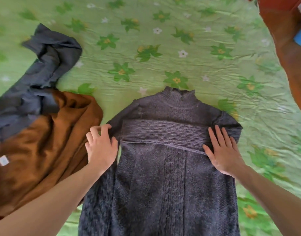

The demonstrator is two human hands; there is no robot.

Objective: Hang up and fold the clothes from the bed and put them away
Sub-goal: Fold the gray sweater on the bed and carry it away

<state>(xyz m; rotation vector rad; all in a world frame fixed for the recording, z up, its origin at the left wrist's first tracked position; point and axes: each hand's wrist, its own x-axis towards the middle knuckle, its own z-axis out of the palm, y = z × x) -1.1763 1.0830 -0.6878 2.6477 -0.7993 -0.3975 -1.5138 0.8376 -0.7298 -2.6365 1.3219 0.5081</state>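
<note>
Green floral bedsheet (pixel 163 48) under grey sweater (pixel 163 176), left hand (pixel 102 147) pinching, right hand (pixel 223 150) flat.

beyond my fingers: open green bedspread (pixel 163 48), room to reach | just left of my left hand (pixel 102 147): brown garment (pixel 44 142) and grey cloth (pixel 44 68) heaped, blocking | right of my right hand (pixel 223 150): bare sheet, then wooden furniture (pixel 286 40)

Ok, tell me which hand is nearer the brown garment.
Left. The left hand grips the sweater's edge right beside the brown garment; the right hand lies flat on the sweater's far side.
</note>
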